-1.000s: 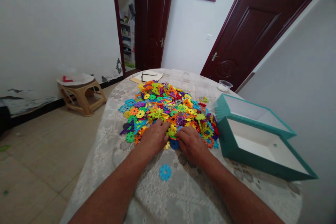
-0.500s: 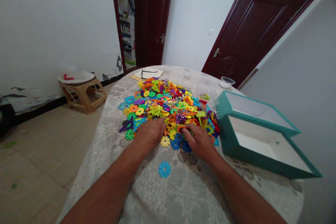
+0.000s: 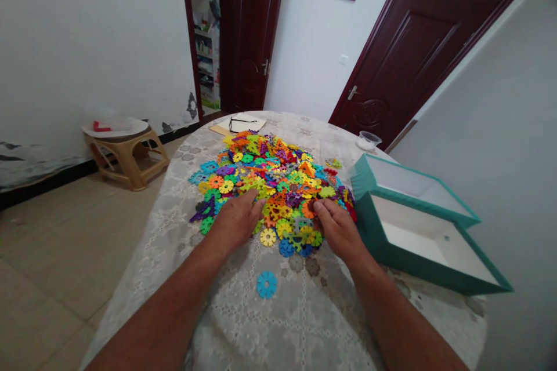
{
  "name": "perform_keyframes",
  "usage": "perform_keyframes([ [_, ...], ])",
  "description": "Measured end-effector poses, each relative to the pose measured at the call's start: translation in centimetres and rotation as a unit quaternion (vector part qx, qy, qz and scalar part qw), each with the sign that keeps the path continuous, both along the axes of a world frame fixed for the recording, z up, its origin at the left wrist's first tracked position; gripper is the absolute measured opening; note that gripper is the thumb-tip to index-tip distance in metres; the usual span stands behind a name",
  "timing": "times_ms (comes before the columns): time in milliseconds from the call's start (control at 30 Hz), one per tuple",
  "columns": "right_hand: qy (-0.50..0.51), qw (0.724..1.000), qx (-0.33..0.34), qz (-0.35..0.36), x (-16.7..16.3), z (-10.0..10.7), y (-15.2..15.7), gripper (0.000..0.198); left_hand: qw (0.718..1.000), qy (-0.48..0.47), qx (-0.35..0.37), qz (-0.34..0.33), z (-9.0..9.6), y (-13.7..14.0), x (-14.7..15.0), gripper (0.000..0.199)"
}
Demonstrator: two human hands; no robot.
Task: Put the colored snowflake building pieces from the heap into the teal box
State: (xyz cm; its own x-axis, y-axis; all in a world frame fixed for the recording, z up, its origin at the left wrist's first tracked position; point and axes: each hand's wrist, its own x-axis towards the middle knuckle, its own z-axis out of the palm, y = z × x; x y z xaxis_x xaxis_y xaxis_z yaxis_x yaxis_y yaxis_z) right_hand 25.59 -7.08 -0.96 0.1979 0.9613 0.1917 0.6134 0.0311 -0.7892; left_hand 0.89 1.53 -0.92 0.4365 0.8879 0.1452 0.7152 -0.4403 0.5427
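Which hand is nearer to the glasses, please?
Left: the left hand is across the pile from the glasses; the right hand is farther, at the pile's right.

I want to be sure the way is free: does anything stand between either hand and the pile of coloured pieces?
Nothing visible does: the left hand is at the pile, the right hand at an orange disc. The teal box stands farther right.

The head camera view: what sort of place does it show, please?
Probably a room in a home: a table with a patterned cloth, dark red panelled doors with handles, and a low tan stool near the wall.
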Motion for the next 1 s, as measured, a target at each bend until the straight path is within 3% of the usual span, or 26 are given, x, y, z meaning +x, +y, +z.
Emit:
perform_keyframes([
  [133, -0.119, 0.989, 0.056, -0.065, 1.7, 3.3, -1.5, 0.049, 0.999, -0.04, -0.012, -0.009, 0.1, 0.2, -0.1, 0.022],
  [200, -0.229, 0.959, 0.098, -0.135, 3.4, 5.1, -2.5, 0.047, 0.999, -0.047, -0.012, -0.007, 0.2, 0.3, -0.1, 0.022],
  [267, -0.34, 0.909, 0.114, -0.215, 5.8, 6.4, -3.4, 0.045, 0.999, -0.049, -0.012, -0.006, 0.4, 0.3, -0.2, 0.022],
  [367, -0.458, 0.836, 0.047, -0.299, 9.6, 6.8, -4.3, 0.045, 0.999, -0.047, -0.014, -0.004, 0.4, 0.5, -0.3, 0.023],
  [433, -0.489, 0.814, -0.023, -0.314, 11.7, 6.2, -4.6, 0.044, 0.999, -0.035, -0.011, 0.0, 0.2, 0.7, -0.4, 0.024],
  [533, -0.472, 0.824, -0.101, -0.296, 13.3, 5.1, -4.7, 0.043, 1.0, -0.002, 0.012, 0.003, 0.0, 0.9, -0.3, 0.024],
  [633, -0.431, 0.846, -0.129, -0.285, 13.5, 4.8, -4.6, 0.037, 1.0, 0.012, 0.024, -0.015, -0.1, 0.9, -0.1, 0.025],
  [700, -0.426, 0.853, -0.093, -0.287, 13.1, 5.0, -4.4, 0.03, 0.999, 0.021, 0.023, -0.026, 0.0, 0.7, 0.0, 0.026],
  [800, -0.416, 0.875, 0.011, -0.248, 11.4, 5.5, -4.1, 0.02, 0.999, 0.033, 0.023, -0.03, 0.0, 0.5, 0.2, 0.024],
  [867, -0.385, 0.91, 0.049, -0.146, 9.4, 5.6, -3.9, 0.016, 0.999, 0.035, 0.021, -0.034, 0.0, 0.4, 0.2, 0.022],
  [933, -0.346, 0.937, 0.045, 0.005, 6.7, 5.3, -3.7, 0.012, 0.999, 0.036, 0.015, -0.038, 0.0, 0.3, 0.2, 0.021],
  [1000, -0.32, 0.937, 0.019, 0.138, 3.9, 4.5, -3.5, 0.017, 0.998, 0.035, 0.009, -0.044, 0.0, 0.3, 0.3, 0.02],
])
